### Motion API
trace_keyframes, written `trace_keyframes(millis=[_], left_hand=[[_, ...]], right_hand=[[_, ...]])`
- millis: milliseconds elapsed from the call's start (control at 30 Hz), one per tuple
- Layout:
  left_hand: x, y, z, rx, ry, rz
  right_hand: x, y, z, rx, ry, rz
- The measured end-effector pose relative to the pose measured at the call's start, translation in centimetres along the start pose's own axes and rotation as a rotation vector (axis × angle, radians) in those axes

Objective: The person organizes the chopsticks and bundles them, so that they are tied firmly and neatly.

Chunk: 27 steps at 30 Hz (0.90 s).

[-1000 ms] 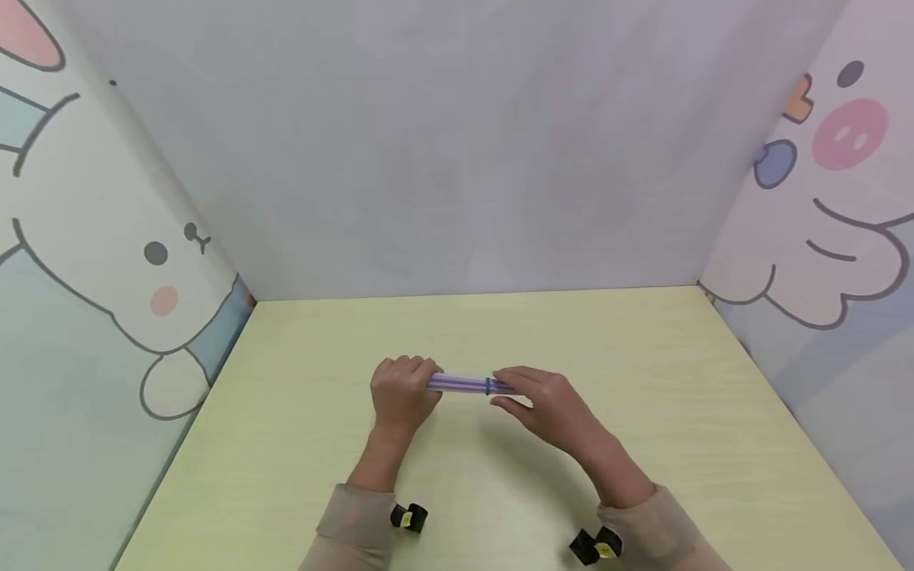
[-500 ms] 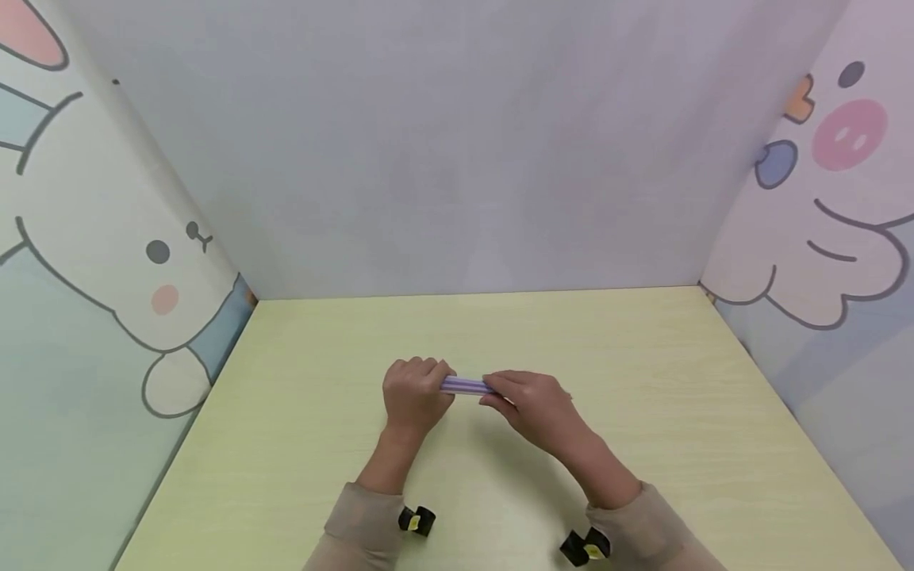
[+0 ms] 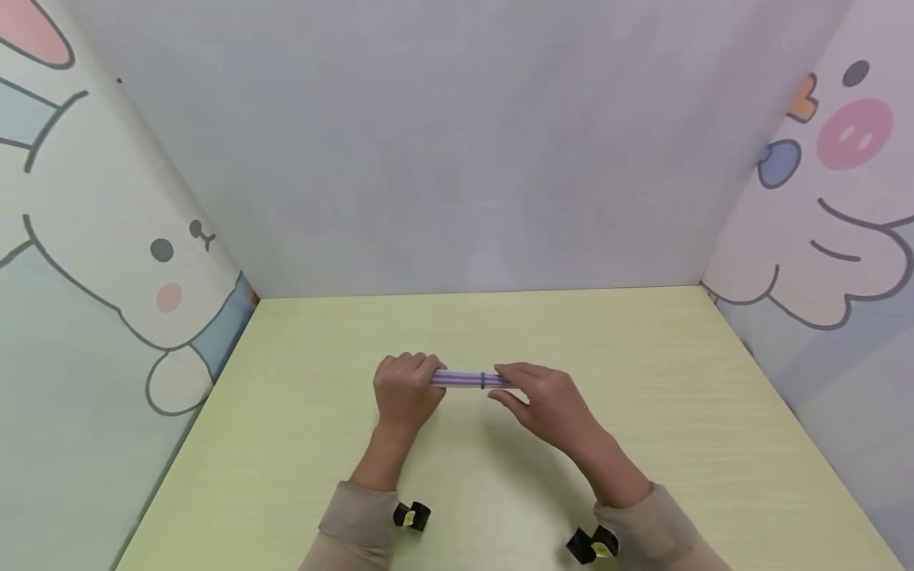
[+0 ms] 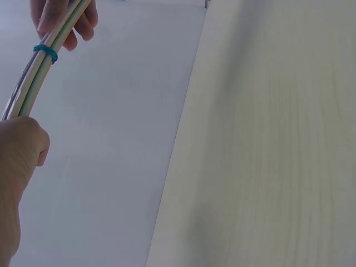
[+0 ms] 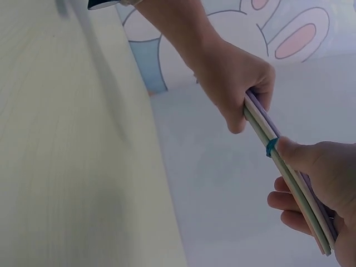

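Observation:
A bundle of slim pastel sticks (image 3: pixel 460 379), purple, white and green among them, is held level above the table between both hands. Around it runs a narrow blue-green band (image 5: pixel 271 147). My left hand (image 3: pixel 407 392) grips one end of the bundle in a fist, hiding that end. On the other side my right hand (image 3: pixel 553 404) has the bundle between thumb and fingers, the thumb at the band in the right wrist view. Past that hand's fingers the free stick ends (image 5: pixel 325 247) show. In the left wrist view the band (image 4: pixel 45 53) lies between the two hands.
Below the hands spreads a pale yellow wood-grain table (image 3: pixel 321 333). A plain grey-white wall (image 3: pixel 471 159) stands behind it. Side panels with a cartoon rabbit (image 3: pixel 107 238) and pig (image 3: pixel 850 159) flank the table. Black devices (image 3: pixel 412 517) sit at both cuffs.
Both hands drew closer, the right hand covering the band, then moved apart again. The band shows once more, slightly nearer my left hand than a second ago.

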<state>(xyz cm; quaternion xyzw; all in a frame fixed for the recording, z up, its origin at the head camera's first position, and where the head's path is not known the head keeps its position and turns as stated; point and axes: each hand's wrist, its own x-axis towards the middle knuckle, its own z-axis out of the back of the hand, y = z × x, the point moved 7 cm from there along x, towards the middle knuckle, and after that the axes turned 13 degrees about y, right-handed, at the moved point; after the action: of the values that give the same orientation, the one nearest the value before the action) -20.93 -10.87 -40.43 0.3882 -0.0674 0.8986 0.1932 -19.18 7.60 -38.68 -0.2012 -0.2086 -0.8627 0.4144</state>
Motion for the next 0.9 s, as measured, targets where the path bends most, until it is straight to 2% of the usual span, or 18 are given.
trace_keyframes(millis=[200,500,700,800,900], left_hand=[[0.0,-0.6,-0.1,0.003,-0.005,-0.018],[0.0,-1.0,0.3,-0.003,-0.03,-0.014],[0.1,-1.7,-0.1,0.0,-0.045,-0.05],[0.1,-1.6,-0.1,0.007,-0.034,-0.048],[0.2,-1.0,0.0,0.011,-0.017,-0.02]], right_hand=[[0.6,1.0,-0.5,-0.03,0.058,-0.002],[1.0,1.6,-0.5,-0.052,0.059,0.017],[1.1,1.6,-0.9,-0.04,0.092,0.03],[0.9,1.2,-0.7,-0.036,0.076,0.005],[0.7,0.7,-0.2,-0.015,0.04,-0.021]])
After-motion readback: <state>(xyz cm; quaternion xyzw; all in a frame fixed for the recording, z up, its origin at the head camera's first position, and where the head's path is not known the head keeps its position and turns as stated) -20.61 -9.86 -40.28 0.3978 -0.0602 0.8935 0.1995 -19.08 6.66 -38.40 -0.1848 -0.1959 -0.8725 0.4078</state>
